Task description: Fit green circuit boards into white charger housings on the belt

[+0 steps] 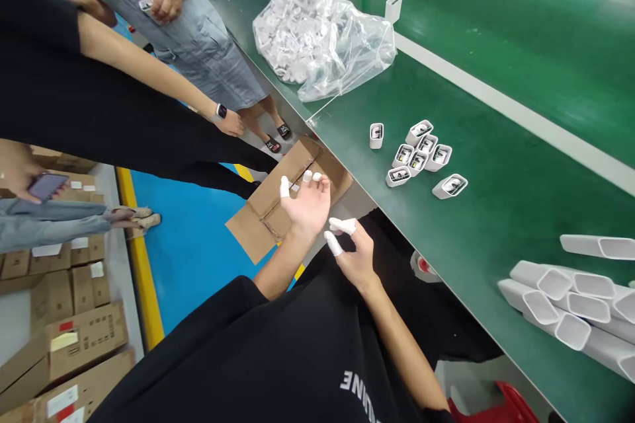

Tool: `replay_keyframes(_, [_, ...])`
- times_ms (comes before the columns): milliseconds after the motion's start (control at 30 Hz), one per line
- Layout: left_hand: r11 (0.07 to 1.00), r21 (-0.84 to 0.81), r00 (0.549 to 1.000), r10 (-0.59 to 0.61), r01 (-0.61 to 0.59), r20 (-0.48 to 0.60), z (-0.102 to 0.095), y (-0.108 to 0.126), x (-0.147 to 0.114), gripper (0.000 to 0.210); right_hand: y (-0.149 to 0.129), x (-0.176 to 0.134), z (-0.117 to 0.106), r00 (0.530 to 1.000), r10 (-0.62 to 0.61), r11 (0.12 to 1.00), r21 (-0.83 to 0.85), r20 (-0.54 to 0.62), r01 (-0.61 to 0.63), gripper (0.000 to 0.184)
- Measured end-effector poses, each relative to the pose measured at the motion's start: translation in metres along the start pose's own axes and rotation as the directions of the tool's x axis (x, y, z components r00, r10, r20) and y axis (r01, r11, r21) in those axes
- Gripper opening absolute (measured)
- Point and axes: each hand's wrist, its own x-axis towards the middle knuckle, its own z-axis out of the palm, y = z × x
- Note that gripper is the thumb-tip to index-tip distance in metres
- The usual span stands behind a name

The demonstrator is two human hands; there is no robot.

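My left hand (308, 206) is raised in front of my body, palm up, its fingers apart and nothing in it. Beside it, my right hand (356, 256) also holds nothing, with a gap between thumb and fingers. White finger cots cover several fingertips on both hands. Nearest on the green table (397, 231) is a loose group of short white casings (417, 160) with dark and white parts inside. One such casing (376, 136) stands a little apart from the group.
A clear plastic bag of white parts (302, 30) lies on the table's far end, near a single white casing (393, 8). Empty white sleeves (570, 297) are stacked at right. An open cardboard box (268, 211) sits below the table edge. Other people stand at left, near stacked cartons (84, 344).
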Motion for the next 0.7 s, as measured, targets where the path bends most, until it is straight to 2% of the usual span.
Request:
replay_keyframes(100, [0.997, 0.062, 0.999, 0.039, -0.04, 0.008, -0.003, -0.004, 0.002, 0.061, -0.001, 0.001, 0.003, 0.998, -0.049, 0.999, 0.012, 0.028, 0.049, 0.021])
replay_keyframes(200, [0.982, 0.118, 0.988, 0.138, -0.146, 0.071, -0.006, -0.009, 0.002, 0.063, -0.003, 0.001, 0.007, 0.999, -0.026, 1.0, -0.009, 0.03, 0.026, 0.013])
replay_keyframes(267, [0.959, 0.125, 0.963, 0.241, -0.256, 0.124, -0.008, -0.01, 0.002, 0.067, -0.004, 0.001, 0.011, 0.999, 0.024, 1.0, -0.019, 0.023, -0.024, 0.004])
replay_keyframes(333, [0.938, 0.123, 0.941, 0.304, -0.323, 0.149, -0.008, -0.009, 0.002, 0.069, -0.003, 0.0, 0.014, 0.996, 0.084, 0.996, -0.01, 0.006, -0.083, 0.009])
replay_keyframes(467, [0.952, 0.133, 0.959, 0.263, -0.276, 0.109, -0.008, -0.002, 0.003, 0.066, 0.0, 0.0, 0.015, 0.982, 0.187, 0.982, 0.041, -0.037, -0.185, 0.02])
replay_keyframes(600, [0.959, 0.132, 0.965, 0.239, -0.252, 0.105, -0.01, 0.002, 0.003, 0.063, -0.001, 0.0, 0.01, 0.987, 0.158, 0.985, 0.062, 0.012, -0.158, 0.01])
replay_keyframes(700, [0.965, 0.115, 0.969, 0.223, -0.235, 0.106, -0.011, -0.001, 0.002, 0.065, -0.002, 0.001, 0.01, 0.99, 0.135, 0.989, 0.052, 0.039, -0.137, 0.012])
